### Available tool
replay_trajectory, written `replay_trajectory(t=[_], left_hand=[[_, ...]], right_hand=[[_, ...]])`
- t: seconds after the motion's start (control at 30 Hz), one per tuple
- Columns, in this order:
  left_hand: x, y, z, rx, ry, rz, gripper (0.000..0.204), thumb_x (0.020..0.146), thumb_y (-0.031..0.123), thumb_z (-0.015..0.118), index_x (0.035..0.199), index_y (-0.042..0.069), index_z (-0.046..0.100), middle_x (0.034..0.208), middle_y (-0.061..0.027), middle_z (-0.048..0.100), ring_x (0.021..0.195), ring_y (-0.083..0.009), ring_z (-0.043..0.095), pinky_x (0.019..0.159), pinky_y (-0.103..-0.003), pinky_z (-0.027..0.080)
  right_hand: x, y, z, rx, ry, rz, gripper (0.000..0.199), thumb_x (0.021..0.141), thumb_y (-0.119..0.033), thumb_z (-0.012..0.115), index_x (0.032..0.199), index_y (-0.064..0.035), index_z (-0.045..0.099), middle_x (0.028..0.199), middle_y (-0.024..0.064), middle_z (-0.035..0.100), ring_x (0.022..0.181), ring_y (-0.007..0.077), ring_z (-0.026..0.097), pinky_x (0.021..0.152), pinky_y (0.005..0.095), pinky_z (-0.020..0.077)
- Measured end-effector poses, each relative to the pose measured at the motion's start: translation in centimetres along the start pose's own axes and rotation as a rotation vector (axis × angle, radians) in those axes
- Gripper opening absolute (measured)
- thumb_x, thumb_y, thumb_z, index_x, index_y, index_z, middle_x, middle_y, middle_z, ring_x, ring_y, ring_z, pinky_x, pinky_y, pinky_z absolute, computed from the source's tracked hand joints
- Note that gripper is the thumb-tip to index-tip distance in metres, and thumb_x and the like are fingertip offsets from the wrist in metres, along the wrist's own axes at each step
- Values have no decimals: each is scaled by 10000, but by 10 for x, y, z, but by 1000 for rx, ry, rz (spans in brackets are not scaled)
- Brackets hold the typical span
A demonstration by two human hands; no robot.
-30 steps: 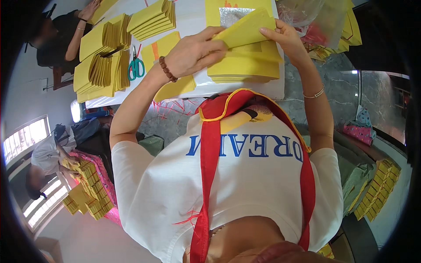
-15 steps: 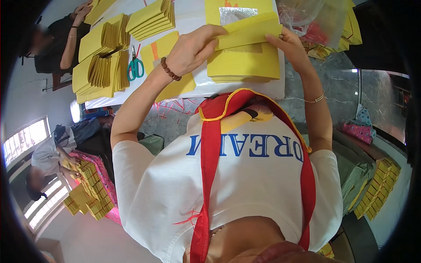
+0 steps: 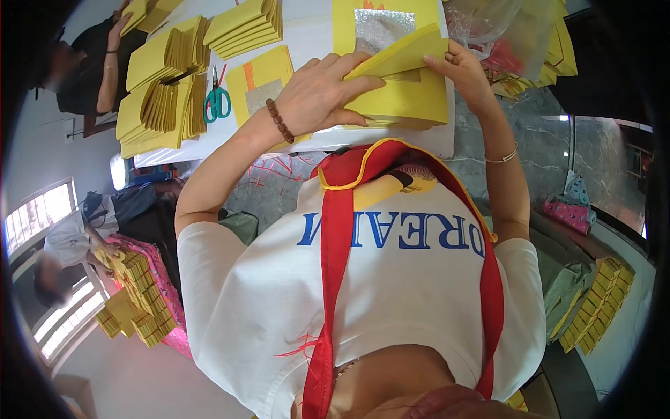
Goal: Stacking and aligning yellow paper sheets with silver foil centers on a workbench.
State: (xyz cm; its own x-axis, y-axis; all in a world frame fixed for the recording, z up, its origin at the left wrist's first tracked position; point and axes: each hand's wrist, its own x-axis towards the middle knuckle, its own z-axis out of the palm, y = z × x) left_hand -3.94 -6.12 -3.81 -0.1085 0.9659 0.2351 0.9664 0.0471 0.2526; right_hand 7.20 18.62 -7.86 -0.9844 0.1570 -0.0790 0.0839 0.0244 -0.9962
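A folded sheet of yellow paper point(image 3: 401, 56) lies slantwise over a stack of yellow paper point(image 3: 412, 105) near the table's front edge. My right hand point(image 3: 462, 73) pinches its right end between thumb and fingers. At its left end is my left hand point(image 3: 317, 94), wearing a beaded bracelet, fingers stretched out and thumb well apart from them. Its fingertips touch the fold and the stack. Just beyond the folded sheet, a silvery rectangle point(image 3: 384, 29) shows on another yellow sheet.
Green-handled scissors point(image 3: 217, 105) lie left of my left arm, beside stacks of folded yellow paper point(image 3: 157, 115). Another folded stack point(image 3: 244, 28) sits farther back. A clear plastic bag point(image 3: 481, 28) is at the right. One person point(image 3: 87, 70) works across at the left; another point(image 3: 70, 244) handles yellow bundles point(image 3: 143, 293).
My left hand has slid nearer and rightward, its fingers spreading over the stack. The folded sheet now slants more, its left part narrowing to a point. My right hand stays at the right end.
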Motion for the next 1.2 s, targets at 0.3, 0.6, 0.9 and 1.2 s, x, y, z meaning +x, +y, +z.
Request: replay_trajectory(t=[0.3, 0.6, 0.9, 1.2], left_hand=[[3, -12, -3, -127, -30, 23, 477, 700, 385, 708, 1115, 181, 591, 1223, -130, 497, 1014, -317, 517, 830, -375, 446], [6, -20, -6, -512, -124, -167, 220, 806, 290, 642, 914, 98, 650, 847, -108, 578, 805, -261, 522, 751, -368, 421], [9, -28, -1, -595, -82, -125, 189, 829, 183, 521, 793, 13, 598, 657, -115, 560, 674, -247, 545, 1031, -406, 326], [16, -26, -9, -627, -102, -281, 167, 813, 172, 518, 813, 16, 577, 763, -104, 550, 683, -253, 545, 788, -340, 456]], right_hand=[[-2, -4, 2, -16, 14, -12, 314, 870, -182, 593, 1130, -14, 542, 1020, 33, 624, 934, 79, 557, 859, 233, 406], [-2, -3, 0, 8, 8, -16, 324, 870, -193, 591, 1137, -18, 539, 1028, 35, 621, 926, 75, 560, 844, 229, 413], [-2, -6, 1, 22, -5, -24, 375, 866, -209, 593, 1169, 3, 533, 1034, 44, 615, 943, 89, 554, 848, 234, 422], [5, -3, -6, 10, 15, -3, 336, 878, -216, 574, 1137, -5, 545, 1053, 44, 608, 958, 95, 548, 862, 243, 409]])
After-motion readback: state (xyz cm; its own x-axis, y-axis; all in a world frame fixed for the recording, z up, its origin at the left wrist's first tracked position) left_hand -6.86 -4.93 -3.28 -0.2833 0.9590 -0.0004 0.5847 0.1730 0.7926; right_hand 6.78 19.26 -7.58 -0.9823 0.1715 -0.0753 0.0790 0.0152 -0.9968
